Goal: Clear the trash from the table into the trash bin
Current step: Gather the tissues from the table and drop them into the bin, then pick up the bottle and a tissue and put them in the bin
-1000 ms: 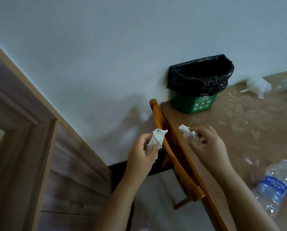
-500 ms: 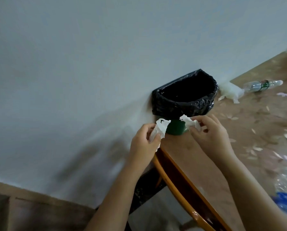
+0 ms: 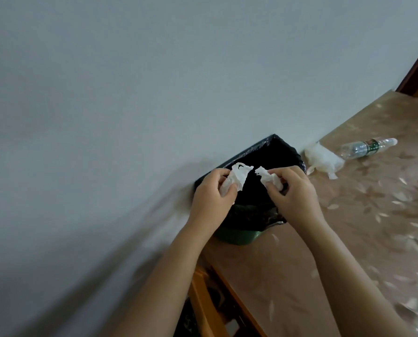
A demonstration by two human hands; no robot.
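A small green trash bin (image 3: 239, 237) lined with a black bag (image 3: 271, 156) stands on the table's left end against the wall. My left hand (image 3: 210, 200) is shut on a crumpled white tissue (image 3: 237, 178) and is held over the bin's mouth. Beside it, my right hand (image 3: 293, 193) is shut on a second crumpled tissue (image 3: 340, 177), also above the bin. The two tissues nearly meet over the black bag. A white crumpled wad (image 3: 324, 159) lies on the table just right of the bin.
The table (image 3: 349, 227) wears a tan leaf-patterned cloth. An empty clear bottle with a green label (image 3: 368, 148) lies on its side past the white wad. A wooden chair frame (image 3: 203, 300) sits below the table's left edge. Another clear plastic item shows at the bottom right corner.
Both hands have moved forward with their tissues, from in front of the bin to over its mouth. The view has swung right and closer to the bin.
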